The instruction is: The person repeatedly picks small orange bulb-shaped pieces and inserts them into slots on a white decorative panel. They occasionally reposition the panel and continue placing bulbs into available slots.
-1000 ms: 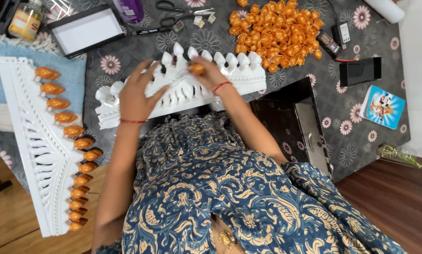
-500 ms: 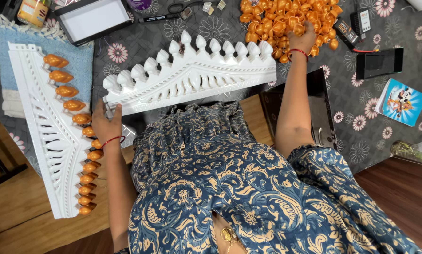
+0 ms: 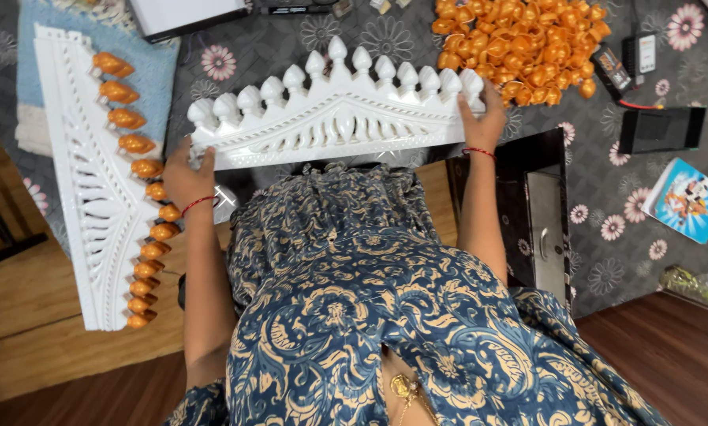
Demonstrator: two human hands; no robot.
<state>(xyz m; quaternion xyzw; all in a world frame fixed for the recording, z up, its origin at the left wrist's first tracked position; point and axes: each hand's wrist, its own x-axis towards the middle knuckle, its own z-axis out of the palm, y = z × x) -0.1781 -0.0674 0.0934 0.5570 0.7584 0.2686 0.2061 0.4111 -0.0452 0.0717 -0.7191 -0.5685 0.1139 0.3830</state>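
The person's lap, in a blue and cream patterned dress, hides the near middle of the scene, including the lower edge of the white carved panel (image 3: 334,126) held across it. The left hand (image 3: 184,175) is closed around the panel's left end and the right hand (image 3: 485,120) grips its right end, so the hands are set wide apart, each clamped on the same piece. The panel is roughly triangular with a row of white bulb-shaped knobs along its upper edge; ten can be counted, though the right hand may cover one more.

A second white carved panel (image 3: 85,189) lies to the left on a light blue cloth (image 3: 34,87), carrying orange bulb caps (image 3: 137,144) along its right edge; about thirteen show, the lowest ones small and hard to separate. Its top corner nears the frame's edge.

Beyond the held panel, a loose heap of orange caps (image 3: 519,47) lies on the grey flowered cloth (image 3: 606,237), too many and too overlapped to count, and cut off at the top. Right of it are a small dark device (image 3: 610,69), a flat black box (image 3: 660,128) and a colourful booklet (image 3: 689,201). A white tray (image 3: 188,14) is cropped at the top. Open cloth lies between the heap and the held panel's knobs.
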